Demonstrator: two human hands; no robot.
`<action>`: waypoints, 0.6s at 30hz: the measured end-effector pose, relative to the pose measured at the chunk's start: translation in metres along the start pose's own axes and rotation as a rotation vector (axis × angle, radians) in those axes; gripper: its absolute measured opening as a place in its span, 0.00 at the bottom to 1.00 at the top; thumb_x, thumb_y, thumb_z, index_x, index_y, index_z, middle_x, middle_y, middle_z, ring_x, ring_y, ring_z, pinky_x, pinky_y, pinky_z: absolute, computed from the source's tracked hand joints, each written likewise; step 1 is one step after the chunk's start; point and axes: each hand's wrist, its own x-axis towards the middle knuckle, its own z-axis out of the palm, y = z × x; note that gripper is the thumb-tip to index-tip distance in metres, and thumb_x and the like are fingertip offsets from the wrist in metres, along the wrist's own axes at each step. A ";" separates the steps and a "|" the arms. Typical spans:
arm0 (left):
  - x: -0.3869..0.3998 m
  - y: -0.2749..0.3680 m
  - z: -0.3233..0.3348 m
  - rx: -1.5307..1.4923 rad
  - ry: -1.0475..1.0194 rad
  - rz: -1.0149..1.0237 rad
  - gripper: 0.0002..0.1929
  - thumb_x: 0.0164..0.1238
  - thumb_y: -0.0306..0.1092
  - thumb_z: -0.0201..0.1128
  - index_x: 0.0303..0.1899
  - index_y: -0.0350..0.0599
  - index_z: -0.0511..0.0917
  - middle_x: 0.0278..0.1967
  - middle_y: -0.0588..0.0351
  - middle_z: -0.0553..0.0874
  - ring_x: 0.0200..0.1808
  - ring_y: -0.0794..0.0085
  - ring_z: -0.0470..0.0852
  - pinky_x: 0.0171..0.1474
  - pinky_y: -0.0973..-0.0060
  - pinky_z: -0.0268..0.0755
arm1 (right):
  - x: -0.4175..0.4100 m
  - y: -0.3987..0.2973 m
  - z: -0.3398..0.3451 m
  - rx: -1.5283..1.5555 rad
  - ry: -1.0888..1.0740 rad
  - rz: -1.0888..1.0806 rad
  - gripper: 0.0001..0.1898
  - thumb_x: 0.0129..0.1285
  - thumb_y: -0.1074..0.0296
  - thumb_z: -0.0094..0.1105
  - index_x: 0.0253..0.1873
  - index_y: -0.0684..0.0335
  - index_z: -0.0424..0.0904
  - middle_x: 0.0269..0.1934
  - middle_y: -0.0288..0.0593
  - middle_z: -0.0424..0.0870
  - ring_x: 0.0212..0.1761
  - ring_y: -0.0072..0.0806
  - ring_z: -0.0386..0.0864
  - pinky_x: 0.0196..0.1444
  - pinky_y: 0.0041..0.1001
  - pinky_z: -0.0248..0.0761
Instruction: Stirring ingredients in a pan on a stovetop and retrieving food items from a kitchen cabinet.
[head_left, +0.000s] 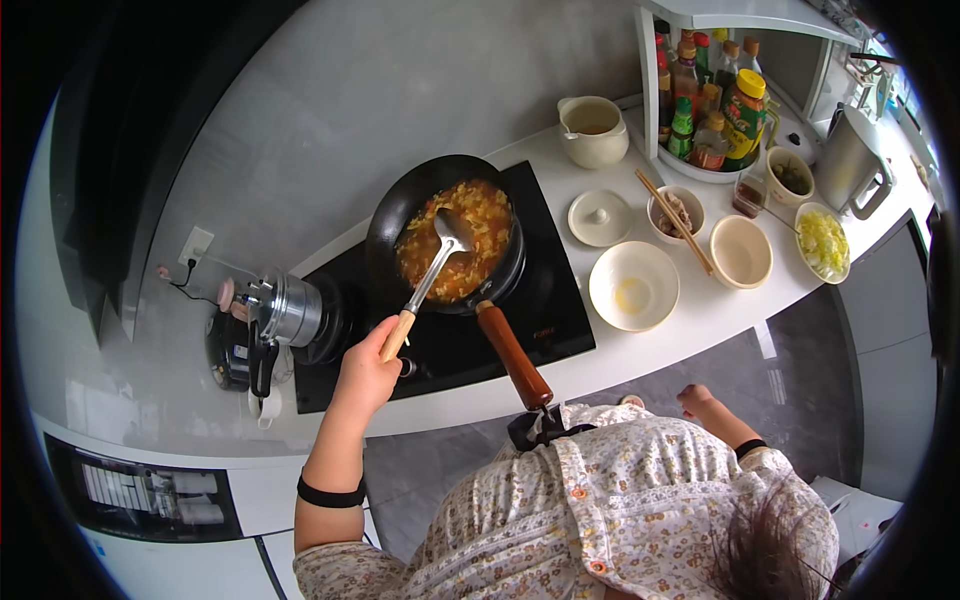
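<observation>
My left hand (371, 367) grips the light wooden handle of a metal cooking spatula (431, 277). The spatula's head rests in the orange-red food (480, 217), which has yellow pieces like scrambled egg in sauce. A dark wok (386, 217) holds this food on the black glass cooktop (555, 300). The wok's reddish-brown wooden handle (514, 356) points toward my body, and no hand touches it. Low at my right side, away from the counter, my right hand (697, 401) hangs with its fingers curled and nothing visible in it.
A metal pressure cooker (292, 307) stands left of the wok. To the right are a white bowl (634, 285), a lid (600, 217), chopsticks (675, 221) across a bowl of meat (673, 202), a beige bowl (741, 251), chopped greens (823, 240), a kettle (851, 161) and several bottles (709, 97).
</observation>
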 end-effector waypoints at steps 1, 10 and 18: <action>0.003 0.004 -0.004 -0.070 -0.021 -0.053 0.30 0.53 0.18 0.58 0.62 0.46 0.69 0.39 0.49 0.83 0.30 0.70 0.81 0.35 0.75 0.73 | 0.001 0.000 0.000 0.001 0.002 -0.002 0.12 0.61 0.63 0.58 0.41 0.67 0.80 0.27 0.45 0.81 0.24 0.36 0.83 0.22 0.30 0.78; 0.043 0.019 0.004 -0.284 -0.041 -0.139 0.30 0.55 0.20 0.57 0.63 0.47 0.67 0.32 0.53 0.81 0.21 0.76 0.76 0.26 0.78 0.70 | -0.022 -0.016 -0.005 -0.008 -0.009 0.015 0.12 0.63 0.62 0.56 0.41 0.66 0.79 0.31 0.44 0.80 0.27 0.36 0.82 0.22 0.28 0.79; 0.030 0.005 -0.004 0.154 0.058 0.045 0.28 0.55 0.21 0.58 0.60 0.51 0.71 0.48 0.39 0.80 0.52 0.49 0.78 0.54 0.66 0.70 | 0.011 0.014 0.001 -0.467 -0.054 -0.272 0.11 0.65 0.66 0.51 0.45 0.63 0.80 0.37 0.42 0.83 0.29 0.35 0.84 0.30 0.26 0.80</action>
